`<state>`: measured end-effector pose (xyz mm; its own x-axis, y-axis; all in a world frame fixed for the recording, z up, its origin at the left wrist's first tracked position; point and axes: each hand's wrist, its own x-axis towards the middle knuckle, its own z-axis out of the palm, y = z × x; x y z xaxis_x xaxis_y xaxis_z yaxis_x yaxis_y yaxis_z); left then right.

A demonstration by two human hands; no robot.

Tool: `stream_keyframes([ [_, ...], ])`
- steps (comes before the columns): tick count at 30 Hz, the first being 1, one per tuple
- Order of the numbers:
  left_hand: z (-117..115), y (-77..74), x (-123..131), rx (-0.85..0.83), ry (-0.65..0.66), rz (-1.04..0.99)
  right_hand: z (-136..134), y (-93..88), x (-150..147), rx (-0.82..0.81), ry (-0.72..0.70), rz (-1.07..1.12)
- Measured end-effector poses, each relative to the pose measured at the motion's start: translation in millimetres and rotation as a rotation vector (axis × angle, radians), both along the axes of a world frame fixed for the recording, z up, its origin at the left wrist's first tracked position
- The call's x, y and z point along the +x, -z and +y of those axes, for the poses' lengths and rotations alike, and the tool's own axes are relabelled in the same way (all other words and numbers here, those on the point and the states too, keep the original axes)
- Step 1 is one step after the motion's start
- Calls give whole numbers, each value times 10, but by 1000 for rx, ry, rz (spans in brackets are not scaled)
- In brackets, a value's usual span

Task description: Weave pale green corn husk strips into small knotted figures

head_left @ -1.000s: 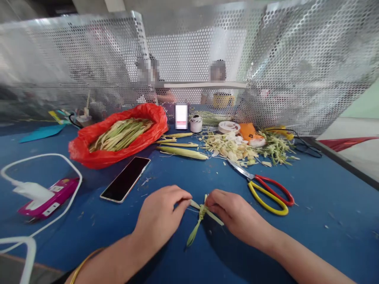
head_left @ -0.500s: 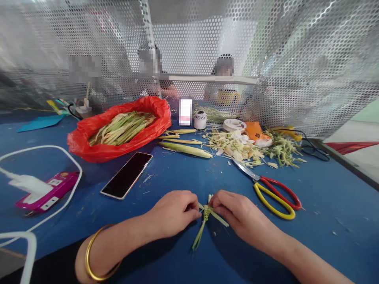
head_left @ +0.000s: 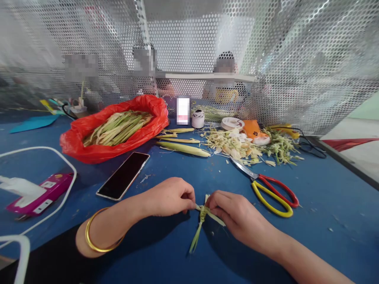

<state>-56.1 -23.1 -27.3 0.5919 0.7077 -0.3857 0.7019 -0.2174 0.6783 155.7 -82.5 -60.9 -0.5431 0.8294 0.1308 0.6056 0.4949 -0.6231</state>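
Observation:
Between my two hands is a small braided piece of pale green plant strips [head_left: 202, 215], with loose strips hanging toward me and sticking out at the sides. My left hand [head_left: 174, 198] pinches the end of a strip on its left side between thumb and forefinger. Closed on the braid's upper right part, my right hand [head_left: 232, 209] covers some of the strips. Beyond my right hand lie scissors [head_left: 274, 195] with one red and one yellow handle, blades pointing away to the left. Several long husk leaves [head_left: 185, 148] lie farther back.
A red plastic bag [head_left: 79, 148] of green strips stands back left, near a dark phone [head_left: 123, 176]. A magenta power strip [head_left: 44, 195] with a white cable is at far left. Trimmings [head_left: 231, 142], a tape roll [head_left: 232, 123] and a thread spool [head_left: 198, 119] lie before the perforated screen [head_left: 189, 43].
My left hand has moved slightly left and up, away from the braid, drawing a strip outward. My right hand stays on the braid. The whole view has shifted slightly.

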Motion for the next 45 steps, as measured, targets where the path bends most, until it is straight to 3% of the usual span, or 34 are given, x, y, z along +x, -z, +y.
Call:
stream_keyframes([
  [3, 28, 45, 45, -52, -81, -176, 3, 18, -6, 11, -17, 17],
  [7, 29, 149, 117, -355, -266, -384, 16, 32, -7, 16, -29, 33],
  [11, 16, 223, 159, -580, -271, -451, 25, 13, -12, 8, -45, 43],
  [21, 8, 239, 162, -643, -300, -430, 42, 6, -40, -45, 56, 90],
  [28, -39, 240, 160, -582, -299, -427, 57, -11, -140, -420, 248, 428],
  [31, -74, 281, 156, -551, -271, -447, 85, -9, -227, -501, 293, 597],
  [34, -98, 342, 157, -535, -321, -497, 118, 15, -261, -468, 324, 651],
  [37, -100, 377, 162, -498, -339, -511, 146, 57, -194, -323, 353, 610],
  [41, -88, 374, 158, -517, -354, -510, 156, 77, -30, -163, 392, 394],
  [45, -85, 361, 143, -547, -366, -511, 128, 40, 21, -202, 308, 177],
])
